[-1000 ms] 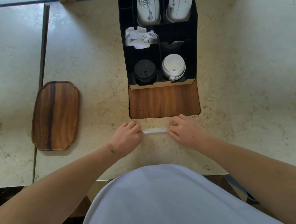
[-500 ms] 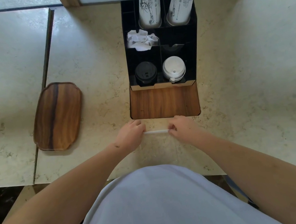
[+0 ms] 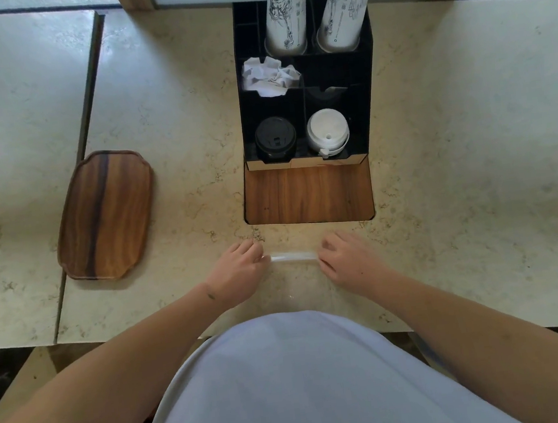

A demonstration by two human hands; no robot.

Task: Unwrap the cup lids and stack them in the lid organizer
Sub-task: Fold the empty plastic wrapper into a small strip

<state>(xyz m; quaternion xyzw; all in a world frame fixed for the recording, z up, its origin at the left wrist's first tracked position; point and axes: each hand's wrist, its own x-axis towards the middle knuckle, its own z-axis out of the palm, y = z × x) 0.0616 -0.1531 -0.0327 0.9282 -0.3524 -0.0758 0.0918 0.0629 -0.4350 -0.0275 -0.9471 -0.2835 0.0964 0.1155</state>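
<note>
Both forearms reach forward over the marbled tabletop [image 3: 468, 122]. The left hand [image 3: 239, 272] and right hand [image 3: 348, 261] each close a narrow grip on one end of a clear plastic wrap [image 3: 292, 256], pulled taut between them; its contents are hard to make out. Beyond, the black lid organizer [image 3: 370, 98] holds a black lid stack [image 3: 276, 138] and a white lid stack [image 3: 327, 130] in its front compartments.

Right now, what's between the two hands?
Head view: a thin strip of clear plastic wrap stretches from the left hand to the right hand, over bare counter.
</note>
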